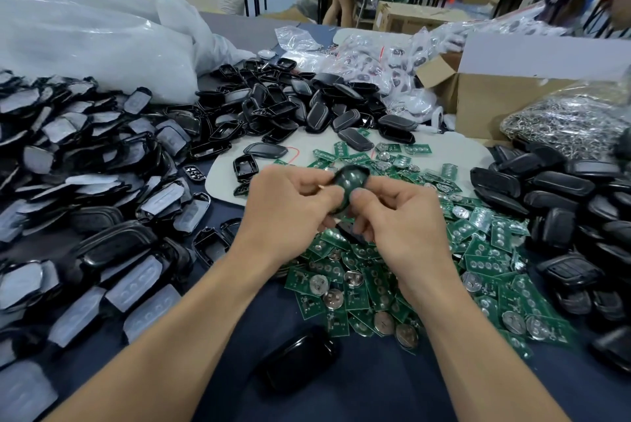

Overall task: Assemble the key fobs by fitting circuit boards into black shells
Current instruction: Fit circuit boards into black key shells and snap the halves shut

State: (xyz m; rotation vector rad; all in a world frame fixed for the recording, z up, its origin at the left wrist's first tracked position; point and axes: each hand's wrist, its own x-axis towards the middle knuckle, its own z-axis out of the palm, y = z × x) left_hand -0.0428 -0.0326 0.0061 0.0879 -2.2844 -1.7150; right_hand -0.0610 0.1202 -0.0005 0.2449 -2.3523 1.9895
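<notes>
A cardboard box point(486, 105) sits beside bagged metal rings point(563, 124).

My bare forearms point(191, 315) reach forward, converging. My left hand point(290, 206) and my right hand point(403, 220), fingers curled, backs up, pinch black oval plastic shell point(351, 179).

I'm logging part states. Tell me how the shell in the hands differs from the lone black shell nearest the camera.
The held shell is pinched above the circuit boards by the left hand and right hand; the lone shell lies untouched on the table. The held shell shows a greenish, dotted face; the lone shell shows plain glossy black. Both are rounded black casings.
</notes>
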